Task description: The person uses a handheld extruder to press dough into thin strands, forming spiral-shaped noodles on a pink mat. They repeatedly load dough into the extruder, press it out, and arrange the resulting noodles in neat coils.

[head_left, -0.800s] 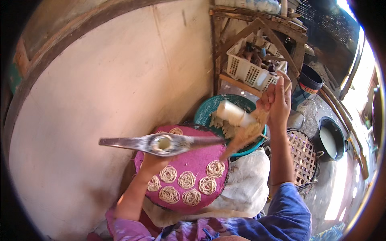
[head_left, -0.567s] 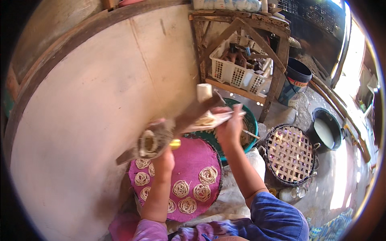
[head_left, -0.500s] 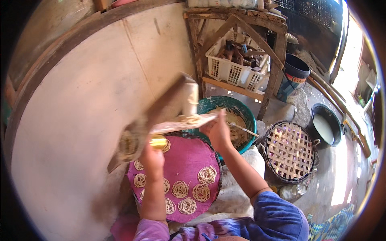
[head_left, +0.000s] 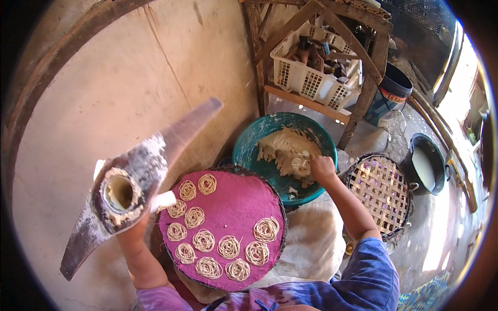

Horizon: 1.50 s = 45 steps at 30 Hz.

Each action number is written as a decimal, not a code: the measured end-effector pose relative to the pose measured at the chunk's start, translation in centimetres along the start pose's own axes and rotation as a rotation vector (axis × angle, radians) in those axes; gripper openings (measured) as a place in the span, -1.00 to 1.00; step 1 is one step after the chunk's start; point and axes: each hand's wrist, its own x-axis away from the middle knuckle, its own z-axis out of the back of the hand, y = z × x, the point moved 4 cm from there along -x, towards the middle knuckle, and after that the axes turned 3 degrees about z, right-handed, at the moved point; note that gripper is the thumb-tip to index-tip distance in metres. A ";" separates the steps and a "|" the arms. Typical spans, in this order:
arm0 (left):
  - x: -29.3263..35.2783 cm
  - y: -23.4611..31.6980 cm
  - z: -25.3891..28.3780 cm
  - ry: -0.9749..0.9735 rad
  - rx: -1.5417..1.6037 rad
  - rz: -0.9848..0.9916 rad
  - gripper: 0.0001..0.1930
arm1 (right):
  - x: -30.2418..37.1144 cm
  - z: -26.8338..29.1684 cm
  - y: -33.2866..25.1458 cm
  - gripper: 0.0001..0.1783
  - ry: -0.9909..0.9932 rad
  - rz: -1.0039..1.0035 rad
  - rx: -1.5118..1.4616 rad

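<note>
"Where's the wooden press (head_left: 148,175)?"
"Left of the pink tray (head_left: 244,207), slanting lower left to upper right, round mouth (head_left: 120,193) facing us."
"Fingers?"
"On the left hand (head_left: 132,232), hidden beneath it: can't tell. The right hand (head_left: 322,169) seems curled round a pale utensil (head_left: 300,165) in dough (head_left: 282,149)."

Your tool (head_left: 145,165) shows dark brown, smeared white; your basin (head_left: 262,175), teal; dough (head_left: 282,147), beige; cloth (head_left: 241,205), plain magenta; noodle coils (head_left: 229,246), cream swirls.
</note>
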 end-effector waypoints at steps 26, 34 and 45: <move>2.3 1.1 -5.7 -0.393 -0.127 -0.307 -0.56 | 3.2 4.9 4.0 -0.73 -0.423 0.067 -0.767; 0.4 5.1 -17.9 -0.461 -0.069 -0.453 -0.76 | 15.1 21.3 5.2 -0.52 -0.837 0.337 -1.469; 1.2 10.9 -21.0 -0.478 0.094 -0.522 -0.80 | 20.7 28.9 -4.4 -0.48 0.508 0.461 0.248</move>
